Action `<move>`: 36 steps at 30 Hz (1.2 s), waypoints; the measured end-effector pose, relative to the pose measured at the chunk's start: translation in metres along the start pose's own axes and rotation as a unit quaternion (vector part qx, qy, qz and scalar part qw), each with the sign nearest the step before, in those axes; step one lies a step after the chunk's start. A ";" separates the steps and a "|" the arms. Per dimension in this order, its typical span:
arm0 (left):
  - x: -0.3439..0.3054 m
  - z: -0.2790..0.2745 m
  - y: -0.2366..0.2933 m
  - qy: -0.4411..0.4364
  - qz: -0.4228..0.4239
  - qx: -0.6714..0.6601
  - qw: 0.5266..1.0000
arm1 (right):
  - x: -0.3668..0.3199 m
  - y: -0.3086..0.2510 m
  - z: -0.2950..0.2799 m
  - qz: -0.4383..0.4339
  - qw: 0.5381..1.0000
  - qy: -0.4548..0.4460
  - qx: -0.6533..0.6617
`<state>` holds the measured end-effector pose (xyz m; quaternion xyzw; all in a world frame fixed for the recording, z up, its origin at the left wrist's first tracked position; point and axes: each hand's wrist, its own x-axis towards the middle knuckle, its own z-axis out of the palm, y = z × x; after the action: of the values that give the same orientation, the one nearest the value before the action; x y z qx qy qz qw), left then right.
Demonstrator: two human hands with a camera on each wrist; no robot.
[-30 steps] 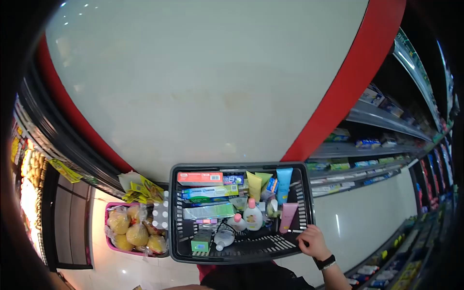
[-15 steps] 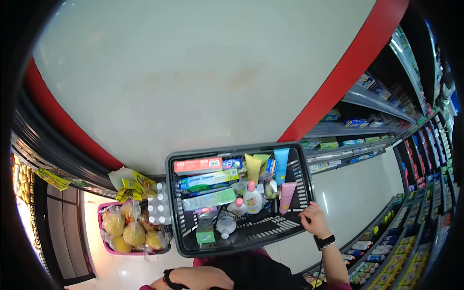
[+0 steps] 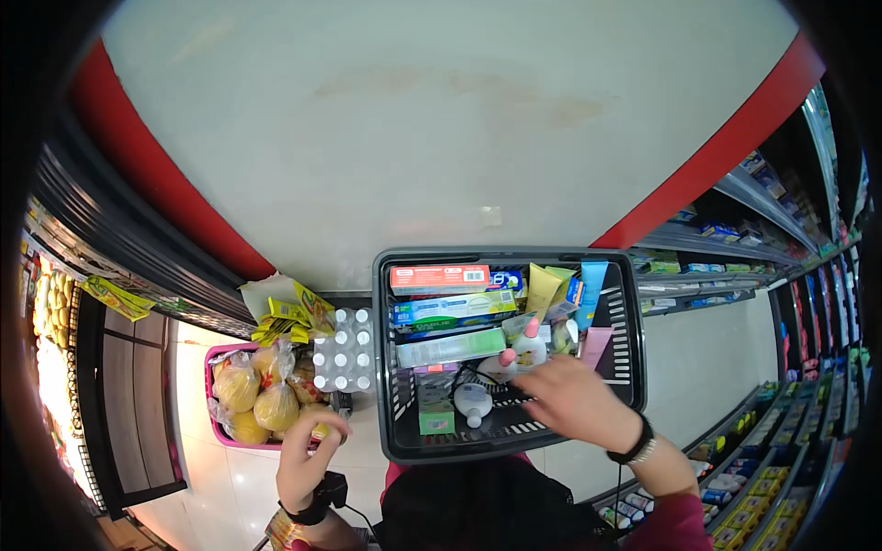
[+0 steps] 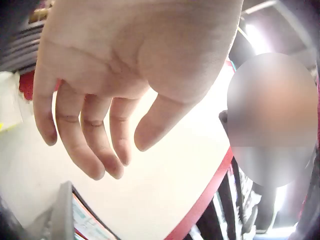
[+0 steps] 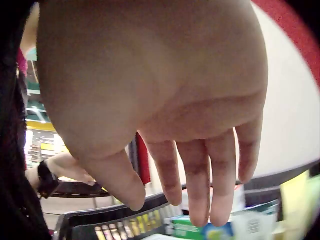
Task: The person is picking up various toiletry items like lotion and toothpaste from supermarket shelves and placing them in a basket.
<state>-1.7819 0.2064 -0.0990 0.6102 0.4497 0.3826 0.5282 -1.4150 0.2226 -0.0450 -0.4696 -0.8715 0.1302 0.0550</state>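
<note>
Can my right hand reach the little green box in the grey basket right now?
Probably yes: the right hand hangs open over the grey basket, whose top is open, and the green box lies uncovered beside it.

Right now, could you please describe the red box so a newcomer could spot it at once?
Find the dark basket. Along its far rim lies a long box. It alone is red; the blue box and green box lie nearer.

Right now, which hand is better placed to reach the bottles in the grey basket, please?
Right: the right hand hovers open over the grey basket, near the pink-capped bottles; the left hand is at the pink basket.
</note>
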 end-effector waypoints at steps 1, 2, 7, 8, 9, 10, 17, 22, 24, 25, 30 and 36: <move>0.003 0.006 0.002 0.076 -0.017 0.057 0.995 | 0.017 -0.008 0.018 -0.044 0.998 -0.040 0.008; 0.005 0.011 0.007 0.101 -0.039 0.075 0.991 | 0.033 -0.018 0.034 -0.090 0.994 -0.056 -0.028; 0.002 0.024 -0.004 0.155 0.010 0.128 0.980 | 0.063 -0.034 0.159 -0.255 0.962 -0.053 -0.081; 0.000 0.025 -0.006 0.143 -0.001 0.126 0.982 | 0.066 -0.037 0.163 -0.277 0.956 -0.042 -0.093; -0.003 0.025 -0.007 0.132 -0.012 0.124 0.983 | 0.069 -0.036 0.165 -0.281 0.954 -0.045 -0.096; -0.005 0.024 -0.009 0.137 -0.011 0.121 0.983 | 0.072 -0.033 0.167 -0.279 0.953 -0.070 -0.090; -0.005 0.024 -0.015 0.125 0.041 0.142 0.981 | 0.074 -0.012 0.089 -0.118 0.968 -0.223 -0.007; 0.019 0.048 0.003 0.097 0.024 0.121 0.988 | 0.024 0.006 -0.003 -0.009 0.955 -0.076 0.286; 0.037 0.063 0.011 0.061 0.027 0.102 0.993 | -0.004 0.015 -0.022 0.056 0.925 -0.030 0.374; 0.046 0.073 0.012 0.037 0.014 0.059 0.997 | -0.017 0.019 -0.025 0.067 0.917 -0.004 0.392; 0.092 0.131 0.043 -0.049 0.048 0.070 0.995 | -0.077 0.043 -0.025 0.086 0.842 0.057 0.529; 0.122 0.194 0.057 0.055 -0.100 0.059 0.992 | -0.141 0.058 -0.017 0.176 0.715 0.130 0.664</move>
<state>-1.5542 0.2625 -0.0727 0.5701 0.5584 0.3336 0.5018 -1.2862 0.1386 -0.0415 -0.4698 -0.4468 0.6205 0.4412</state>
